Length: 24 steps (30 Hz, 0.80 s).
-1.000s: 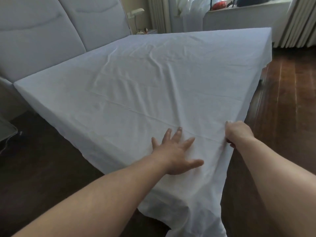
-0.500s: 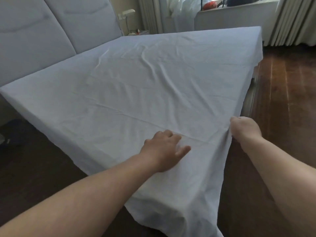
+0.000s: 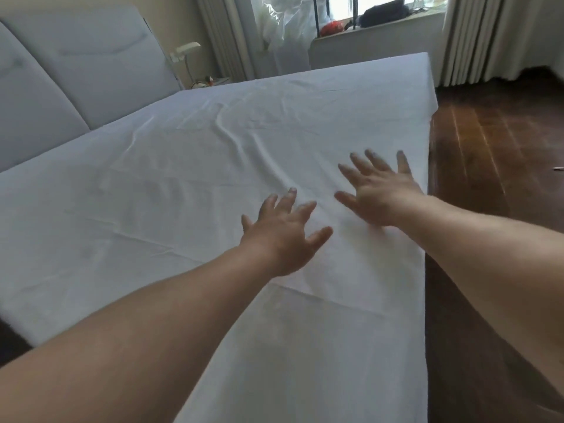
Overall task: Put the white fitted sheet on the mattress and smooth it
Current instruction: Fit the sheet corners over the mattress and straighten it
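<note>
The white fitted sheet (image 3: 183, 184) now covers the mattress (image 3: 427, 270) top, wrinkled toward the middle. The right hand (image 3: 378, 193) has let go of the sheet's right edge; both it and the left hand (image 3: 283, 236) lie flat, fingers spread, near the near corner. Fitting looks done; smoothing begins.

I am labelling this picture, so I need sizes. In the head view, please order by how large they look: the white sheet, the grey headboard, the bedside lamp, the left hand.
1. white sheet
2. grey headboard
3. left hand, enlarged by nearness to the camera
4. bedside lamp
</note>
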Tool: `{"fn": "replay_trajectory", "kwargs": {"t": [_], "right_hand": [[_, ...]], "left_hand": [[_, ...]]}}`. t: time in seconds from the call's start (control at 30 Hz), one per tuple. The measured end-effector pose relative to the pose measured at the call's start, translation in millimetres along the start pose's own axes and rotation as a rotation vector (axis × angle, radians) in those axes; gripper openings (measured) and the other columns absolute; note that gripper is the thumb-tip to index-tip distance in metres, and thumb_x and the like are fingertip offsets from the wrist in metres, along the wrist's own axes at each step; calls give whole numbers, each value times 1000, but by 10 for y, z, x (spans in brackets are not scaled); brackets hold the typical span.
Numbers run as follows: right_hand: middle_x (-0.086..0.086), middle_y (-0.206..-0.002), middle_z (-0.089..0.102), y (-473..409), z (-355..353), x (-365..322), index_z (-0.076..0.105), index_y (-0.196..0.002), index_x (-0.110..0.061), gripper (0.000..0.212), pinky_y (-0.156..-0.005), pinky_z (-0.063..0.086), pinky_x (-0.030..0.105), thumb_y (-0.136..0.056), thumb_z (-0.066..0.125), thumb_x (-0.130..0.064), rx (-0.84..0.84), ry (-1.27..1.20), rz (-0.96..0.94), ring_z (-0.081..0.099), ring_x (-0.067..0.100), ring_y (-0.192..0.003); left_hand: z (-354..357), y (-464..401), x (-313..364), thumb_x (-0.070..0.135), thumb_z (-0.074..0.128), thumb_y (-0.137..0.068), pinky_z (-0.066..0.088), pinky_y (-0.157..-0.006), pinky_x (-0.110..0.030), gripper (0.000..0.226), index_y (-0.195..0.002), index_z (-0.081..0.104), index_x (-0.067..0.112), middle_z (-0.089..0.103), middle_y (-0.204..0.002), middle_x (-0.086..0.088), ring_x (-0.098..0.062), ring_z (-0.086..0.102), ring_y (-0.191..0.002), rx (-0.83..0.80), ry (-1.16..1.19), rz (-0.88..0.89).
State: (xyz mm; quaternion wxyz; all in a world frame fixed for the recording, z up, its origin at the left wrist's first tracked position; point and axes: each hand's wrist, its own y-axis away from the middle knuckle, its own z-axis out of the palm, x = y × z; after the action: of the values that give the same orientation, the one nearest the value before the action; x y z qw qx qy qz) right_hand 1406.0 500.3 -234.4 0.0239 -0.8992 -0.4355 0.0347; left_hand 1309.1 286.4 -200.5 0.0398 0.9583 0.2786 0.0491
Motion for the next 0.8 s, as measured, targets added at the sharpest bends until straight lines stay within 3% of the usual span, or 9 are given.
{"fn": "replay_trajectory", "kwargs": {"t": [0.07,0.13,0.23,0.3,0.37,0.43,0.53,0.7,0.8], "right_hand": [[-13,-171,-6,23,142,184,2,-161,-40,100,-121,-7,65,-77,-1,-94,-212,-103,149,-5,15,-158],[-12,-171,1,128,241,461,4,-161,-40,100,-118,-2,65,-78,5,-95,-198,-168,389,7,20,-158],[12,-166,27,381,195,738,22,-161,-17,92,-123,14,54,-93,29,-79,-353,-769,768,31,34,-150],[20,-163,31,570,150,709,31,-158,-9,86,-121,24,52,-99,23,-71,-263,-608,747,31,40,-148],[11,-169,15,819,59,508,25,-160,-21,82,-121,18,60,-97,19,-73,-10,-410,658,15,36,-154],[2,-171,4,1088,12,141,19,-161,-28,75,-122,9,58,-99,22,-70,153,-491,461,3,26,-157],[-1,-171,5,1560,298,-385,18,-162,-32,86,-125,10,58,-92,7,-80,3,-424,171,3,24,-158],[13,-170,7,2336,170,-500,12,-162,-29,83,-120,24,58,-93,23,-73,-210,-580,624,18,40,-153],[13,-169,9,2825,-35,-830,16,-162,-27,76,-121,22,54,-97,36,-63,-36,-625,506,14,38,-154]], "left_hand": [[121,-31,-34,82,23,-91,0,-117,-72,77,-159,6,49,-16,-169,16,-20,-17,-156,-77,-5,-2],[283,32,-92,84,19,-90,-4,-117,-72,78,-158,0,50,-15,-169,16,-19,-16,-156,-142,-31,-3],[356,141,-160,82,15,-91,-7,-118,-69,80,-159,-6,46,-15,-170,15,-17,-15,-156,-151,-55,8],[301,181,-150,82,17,-91,-7,-118,-69,82,-160,-6,44,-18,-169,14,-17,-17,-156,-156,-36,1],[241,274,-79,82,19,-92,-7,-118,-69,82,-160,-8,44,-25,-167,15,-16,-21,-155,-109,-19,34],[259,462,28,80,20,-93,-8,-119,-68,82,-159,-11,44,-29,-165,16,-14,-25,-154,-70,19,66],[439,931,208,80,16,-93,-12,-118,-66,84,-161,-10,37,-23,-168,12,-17,-24,-154,-166,9,111],[481,1937,377,75,16,-96,-17,-118,-63,84,-161,-14,32,-24,-168,6,-22,-29,-152,-245,-35,299],[425,2447,362,73,37,-93,-6,-124,-59,87,-163,7,31,-3,-172,6,-19,-8,-157,-294,9,525]]}}
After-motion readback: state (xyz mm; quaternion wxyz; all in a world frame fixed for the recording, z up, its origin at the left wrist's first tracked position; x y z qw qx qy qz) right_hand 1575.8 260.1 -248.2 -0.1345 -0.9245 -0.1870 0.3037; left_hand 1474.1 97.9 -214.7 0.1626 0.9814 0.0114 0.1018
